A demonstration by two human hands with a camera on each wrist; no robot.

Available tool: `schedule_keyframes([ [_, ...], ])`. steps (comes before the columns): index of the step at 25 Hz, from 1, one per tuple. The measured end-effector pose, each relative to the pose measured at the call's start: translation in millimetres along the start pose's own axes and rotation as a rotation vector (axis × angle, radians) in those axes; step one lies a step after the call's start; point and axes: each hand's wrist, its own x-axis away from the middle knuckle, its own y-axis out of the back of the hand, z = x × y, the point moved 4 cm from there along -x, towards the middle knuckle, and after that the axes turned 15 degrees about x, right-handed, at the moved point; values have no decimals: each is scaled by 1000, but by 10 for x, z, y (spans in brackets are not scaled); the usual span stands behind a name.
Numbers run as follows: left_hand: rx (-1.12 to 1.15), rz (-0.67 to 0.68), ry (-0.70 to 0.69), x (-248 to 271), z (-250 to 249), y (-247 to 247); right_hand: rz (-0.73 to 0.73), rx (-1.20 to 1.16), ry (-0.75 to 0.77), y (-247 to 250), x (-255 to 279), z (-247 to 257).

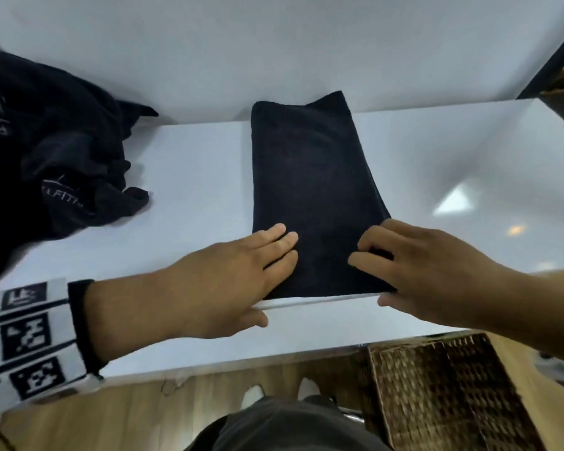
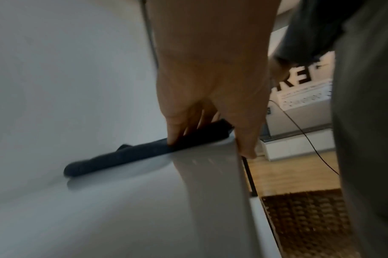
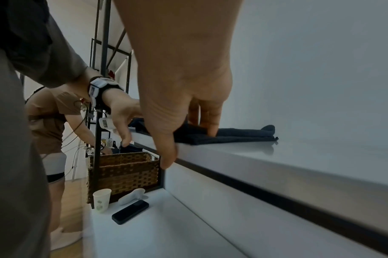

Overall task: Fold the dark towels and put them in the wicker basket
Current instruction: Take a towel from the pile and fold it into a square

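A dark towel (image 1: 310,190), folded into a long strip, lies on the white table (image 1: 192,177) and reaches from its near edge to the back wall. My left hand (image 1: 271,275) lies on the towel's near left corner with straight fingers, thumb hanging over the table edge. My right hand (image 1: 381,281) presses its fingertips on the near right corner, thumb also past the edge. In the left wrist view the left hand (image 2: 210,148) presses the towel (image 2: 122,157) flat. In the right wrist view the right hand (image 3: 188,148) does the same to the towel (image 3: 244,134). The wicker basket (image 1: 443,392) stands below, at the lower right.
A heap of unfolded dark towels (image 1: 56,157) fills the table's left end. On a lower white ledge (image 3: 166,227) lie a paper cup (image 3: 102,200), a phone (image 3: 130,212) and another wicker basket (image 3: 124,172). A second person (image 3: 49,125) bends beside it.
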Motion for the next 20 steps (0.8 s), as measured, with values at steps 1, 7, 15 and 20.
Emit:
schedule_keyframes([
  [1, -67, -33, -49, 27, -53, -25, -61, -34, 36, 9, 40, 21],
  [7, 525, -73, -118, 318, -199, 334, 50, -543, 45, 428, 168, -82],
  [15, 1297, -385, 459, -254, 882, 992, -8, -1228, -427, 466, -632, -1159],
  [20, 1157, -420, 632, -650, 1239, 916, 52, -1216, -572, -51, -1227, -1372],
])
